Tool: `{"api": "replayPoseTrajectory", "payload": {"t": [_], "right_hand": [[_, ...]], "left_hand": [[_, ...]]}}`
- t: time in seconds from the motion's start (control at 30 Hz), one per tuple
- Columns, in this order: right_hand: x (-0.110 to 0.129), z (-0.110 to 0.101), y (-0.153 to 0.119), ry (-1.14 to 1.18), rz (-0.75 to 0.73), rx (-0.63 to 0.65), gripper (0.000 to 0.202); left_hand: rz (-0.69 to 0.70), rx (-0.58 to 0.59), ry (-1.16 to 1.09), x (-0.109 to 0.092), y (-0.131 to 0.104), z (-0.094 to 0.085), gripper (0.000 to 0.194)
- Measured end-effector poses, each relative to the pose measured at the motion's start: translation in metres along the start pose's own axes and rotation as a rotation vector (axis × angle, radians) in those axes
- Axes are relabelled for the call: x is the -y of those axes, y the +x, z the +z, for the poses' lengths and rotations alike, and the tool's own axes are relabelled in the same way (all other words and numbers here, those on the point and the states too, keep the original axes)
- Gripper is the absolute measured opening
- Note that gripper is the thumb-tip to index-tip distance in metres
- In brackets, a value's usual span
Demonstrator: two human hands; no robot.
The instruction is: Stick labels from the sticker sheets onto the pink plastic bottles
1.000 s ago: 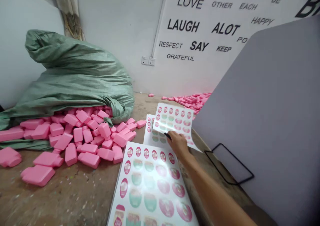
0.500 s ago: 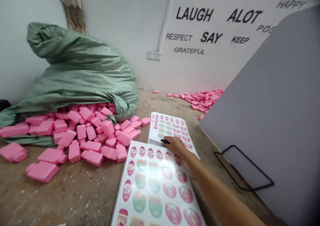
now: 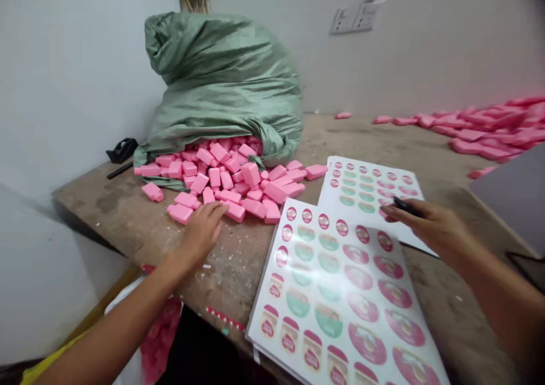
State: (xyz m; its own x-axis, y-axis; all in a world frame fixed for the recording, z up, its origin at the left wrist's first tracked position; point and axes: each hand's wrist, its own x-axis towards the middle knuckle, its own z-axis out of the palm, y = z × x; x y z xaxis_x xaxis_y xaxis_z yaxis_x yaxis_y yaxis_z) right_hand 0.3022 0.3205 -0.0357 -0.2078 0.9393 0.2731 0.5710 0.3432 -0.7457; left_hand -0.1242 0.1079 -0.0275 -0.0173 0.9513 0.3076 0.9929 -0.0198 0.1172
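Note:
My left hand (image 3: pixel 205 230) reaches to the front of a heap of pink bottles (image 3: pixel 251 175), its fingers stretched out over the nearest ones. No bottle is visibly gripped, though the fingertips lie against or just before one. A black pen-like tool (image 3: pixel 407 207) is pinched in my right hand (image 3: pixel 434 226); its exact kind is unclear. That hand hovers over the rear stack of sticker sheets (image 3: pixel 383 172), printed with pink and green labels. Nearer me, a second sticker sheet stack (image 3: pixel 315 271) overlaps it, glossy with reflected light.
A green sack (image 3: pixel 225 84) spills the bottles onto the brown table (image 3: pixel 128 220). A black tape dispenser (image 3: pixel 122 150) and a black stick (image 3: pixel 120 170) lie at its left. More pink pieces (image 3: pixel 489 126) are piled far right. A grey panel (image 3: pixel 515 192) stands at the right edge.
The view has turned left and down. My left hand has come into sight at the bottle heap. My right hand still holds the black tool over the rear sheets, now farther right in view.

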Motion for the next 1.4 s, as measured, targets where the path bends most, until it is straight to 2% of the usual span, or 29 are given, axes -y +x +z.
{"api": "replayPoseTrajectory", "payload": {"t": [0.07, 0.13, 0.23, 0.3, 0.37, 0.43, 0.47, 0.53, 0.57, 0.6, 0.67, 0.77, 0.83, 0.9, 1.07, 1.4], "right_hand": [[0.017, -0.006, -0.039, 0.015, 0.108, -0.031, 0.035], [0.040, -0.010, -0.081, 0.039, 0.205, -0.051, 0.034], [0.078, -0.009, -0.136, 0.083, 0.215, -0.031, 0.030], [0.100, -0.002, -0.166, 0.076, 0.233, 0.035, 0.034], [0.118, 0.007, -0.194, 0.070, 0.254, 0.116, 0.039], [0.130, 0.018, -0.217, 0.049, 0.238, 0.187, 0.039], [0.133, 0.024, -0.227, 0.015, 0.206, 0.206, 0.037], [0.135, 0.033, -0.241, -0.092, 0.116, 0.221, 0.033], [0.135, 0.037, -0.246, -0.156, 0.070, 0.211, 0.031], [0.134, 0.041, -0.250, -0.218, 0.032, 0.199, 0.031], [0.132, 0.045, -0.253, -0.315, -0.011, 0.182, 0.029], [0.129, 0.046, -0.254, -0.407, -0.025, 0.159, 0.027], [0.128, 0.045, -0.255, -0.443, -0.018, 0.138, 0.025], [0.128, 0.043, -0.256, -0.460, -0.015, 0.120, 0.023], [0.128, 0.044, -0.260, -0.475, -0.030, 0.085, 0.025], [0.127, 0.043, -0.260, -0.512, -0.034, 0.072, 0.025]], "left_hand": [[0.057, 0.070, 0.021, 0.007, 0.025, 0.006, 0.052], [0.124, 0.133, 0.018, 0.007, 0.039, 0.014, 0.052], [0.170, 0.173, 0.000, 0.005, 0.045, 0.025, 0.046], [0.160, 0.170, -0.013, 0.003, 0.042, 0.027, 0.045], [0.119, 0.138, -0.020, -0.002, 0.034, 0.026, 0.046], [0.021, 0.041, -0.067, -0.015, 0.020, 0.020, 0.044], [-0.059, -0.029, -0.156, -0.026, 0.012, 0.016, 0.044], [-0.264, -0.141, -0.526, -0.056, -0.006, 0.005, 0.043], [-0.370, -0.143, -0.800, -0.074, -0.015, -0.001, 0.042], [-0.468, -0.091, -1.084, -0.093, -0.024, -0.007, 0.039], [-0.650, 0.131, -1.517, -0.128, -0.038, -0.017, 0.036], [-0.852, 0.444, -1.835, -0.168, -0.050, -0.022, 0.036], [-0.923, 0.540, -1.916, -0.182, -0.053, -0.019, 0.034], [-0.962, 0.571, -1.948, -0.189, -0.055, -0.013, 0.033], [-0.969, 0.557, -1.947, -0.190, -0.055, -0.003, 0.034], [-0.993, 0.489, -1.967, -0.191, -0.056, -0.001, 0.037]]}}
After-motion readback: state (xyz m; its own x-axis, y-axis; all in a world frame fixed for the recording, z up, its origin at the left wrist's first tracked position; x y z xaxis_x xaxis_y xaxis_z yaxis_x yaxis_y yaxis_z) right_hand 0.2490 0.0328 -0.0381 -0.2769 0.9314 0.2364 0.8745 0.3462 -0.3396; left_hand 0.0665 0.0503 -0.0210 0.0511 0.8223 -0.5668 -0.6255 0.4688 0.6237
